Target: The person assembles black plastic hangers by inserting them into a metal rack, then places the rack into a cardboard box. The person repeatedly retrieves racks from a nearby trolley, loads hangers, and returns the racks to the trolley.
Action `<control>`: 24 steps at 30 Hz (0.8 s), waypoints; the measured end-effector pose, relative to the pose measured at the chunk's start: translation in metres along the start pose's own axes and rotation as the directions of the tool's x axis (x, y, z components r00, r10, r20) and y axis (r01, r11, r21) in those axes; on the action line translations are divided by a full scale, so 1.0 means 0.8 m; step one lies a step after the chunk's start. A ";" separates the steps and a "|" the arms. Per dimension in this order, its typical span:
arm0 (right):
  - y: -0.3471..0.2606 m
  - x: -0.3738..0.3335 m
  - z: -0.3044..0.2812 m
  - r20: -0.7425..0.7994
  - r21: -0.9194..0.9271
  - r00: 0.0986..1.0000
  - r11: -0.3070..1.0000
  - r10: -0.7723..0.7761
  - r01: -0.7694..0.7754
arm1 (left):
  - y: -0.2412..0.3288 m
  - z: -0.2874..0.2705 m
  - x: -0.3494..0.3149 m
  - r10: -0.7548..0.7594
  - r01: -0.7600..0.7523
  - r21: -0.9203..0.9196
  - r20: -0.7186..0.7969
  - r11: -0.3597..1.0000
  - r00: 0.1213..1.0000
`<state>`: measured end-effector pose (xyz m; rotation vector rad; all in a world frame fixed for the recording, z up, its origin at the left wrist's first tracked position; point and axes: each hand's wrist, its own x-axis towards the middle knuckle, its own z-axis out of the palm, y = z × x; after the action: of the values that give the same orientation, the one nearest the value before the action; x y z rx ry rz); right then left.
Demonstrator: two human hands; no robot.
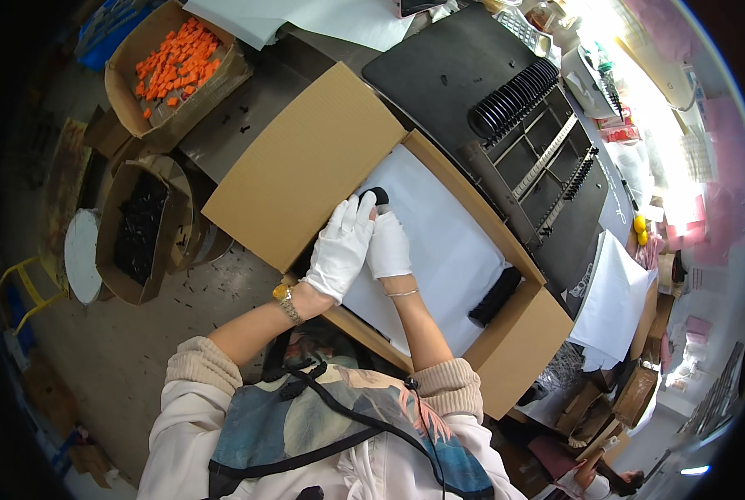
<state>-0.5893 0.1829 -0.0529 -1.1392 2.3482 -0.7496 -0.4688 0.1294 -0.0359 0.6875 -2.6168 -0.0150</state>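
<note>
Both my hands wear white gloves and meet over the inside of an open cardboard box (300, 162). A black piece with a rounded end (376, 195) shows past my fingertips; the rest of it is hidden under the gloves. My left hand (341, 248) lies over it with the fingers together. From the other side my right hand (389, 247) closes around it, its fingers partly hidden. White sheet (439, 233) lines the box below them. At the box's right end, on the sheet, lies a row of black discs packed into a roll (496, 297).
Beyond the box, a black board (439, 71) carries a metal rack (539, 154) with a row of black discs (514, 100). Boxes of orange pieces (181, 67) and black pieces (142, 229) stand at left. White sheets (610, 304) lie right. Another person (585, 477) is at lower right.
</note>
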 end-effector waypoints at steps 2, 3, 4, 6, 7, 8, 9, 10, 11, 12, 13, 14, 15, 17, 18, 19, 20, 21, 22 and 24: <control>0.001 0.001 -0.005 0.112 0.008 0.994 1.000 -0.010 0.009 | -0.001 0.005 0.000 -0.049 0.058 -0.069 0.129 0.996 0.990; 0.002 0.003 -0.010 0.052 0.008 0.998 1.000 -0.023 0.023 | -0.001 0.007 0.000 -0.057 0.077 -0.095 0.192 0.993 0.980; 0.004 0.008 -0.014 -0.009 0.007 0.999 0.999 -0.037 0.037 | -0.001 0.008 -0.001 -0.082 0.111 -0.100 0.252 0.989 0.964; 0.005 0.020 -0.021 -0.171 0.017 0.985 0.999 -0.039 0.043 | -0.002 0.009 -0.004 -0.072 0.098 -0.113 0.210 0.989 0.975; 0.004 0.027 -0.024 -0.099 -0.055 0.995 0.998 -0.008 0.003 | -0.003 0.010 -0.005 -0.072 0.097 -0.111 0.213 0.989 0.974; 0.002 0.033 -0.025 -0.066 -0.116 0.998 0.993 0.016 -0.024 | -0.003 0.009 -0.006 -0.064 0.089 -0.108 0.210 0.990 0.976; -0.001 0.039 -0.026 -0.019 -0.152 1.000 0.988 0.006 -0.009 | -0.003 0.010 -0.008 -0.058 0.081 -0.104 0.205 0.991 0.977; -0.005 0.044 -0.027 0.018 -0.133 0.999 0.990 0.048 -0.045 | -0.003 0.010 -0.009 -0.055 0.076 -0.100 0.200 0.992 0.978; -0.009 0.047 -0.027 0.025 -0.065 0.996 0.994 0.089 -0.087 | -0.003 0.011 -0.009 -0.064 0.085 -0.110 0.181 0.990 0.981; -0.012 0.048 -0.028 0.046 0.023 0.994 0.994 0.103 -0.104 | -0.004 0.013 -0.010 -0.074 0.094 -0.119 0.162 0.988 0.984; -0.016 0.048 -0.029 0.056 0.091 0.987 0.984 0.150 -0.155 | -0.004 0.015 -0.009 -0.086 0.103 -0.123 0.135 0.987 0.987; -0.019 0.047 -0.029 0.055 0.043 0.996 0.996 0.076 -0.078 | -0.004 0.017 -0.009 -0.091 0.106 -0.100 0.142 0.989 0.986; -0.020 0.044 -0.030 0.042 -0.025 0.998 0.999 0.042 -0.041 | -0.005 0.020 -0.008 -0.093 0.105 -0.076 0.145 0.992 0.985; -0.021 0.036 -0.030 0.028 -0.051 0.998 0.997 -0.058 0.059 | -0.005 0.021 -0.005 -0.111 0.121 -0.072 0.136 0.990 0.984; -0.019 0.031 -0.030 0.022 -0.010 0.992 0.992 -0.123 0.123 | -0.005 0.019 -0.004 -0.127 0.139 -0.093 0.123 0.986 0.984; -0.016 0.027 -0.029 0.026 0.034 0.979 0.979 -0.200 0.199 | -0.004 0.015 -0.004 -0.145 0.157 -0.114 0.109 0.981 0.983; -0.011 0.021 -0.029 0.051 0.115 0.987 0.983 -0.151 0.144 | -0.003 0.008 -0.004 -0.153 0.165 -0.141 0.094 0.976 0.984; -0.006 0.017 -0.027 0.049 0.166 0.991 0.980 -0.123 0.113 | -0.001 -0.002 -0.005 -0.159 0.170 -0.168 0.081 0.971 0.984; 0.000 0.013 -0.025 0.049 0.214 0.995 0.974 -0.083 0.071 | 0.002 -0.014 -0.008 -0.183 0.208 -0.227 0.128 0.951 0.975; 0.011 0.009 -0.021 0.039 0.275 0.998 0.961 -0.041 0.029 | 0.007 -0.046 -0.018 -0.087 0.136 -0.261 0.190 0.956 0.978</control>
<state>-0.6084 0.1862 -0.0467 -1.0653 2.1110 -1.0162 -0.4450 0.1449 -0.0078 0.7633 -2.6646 -0.4835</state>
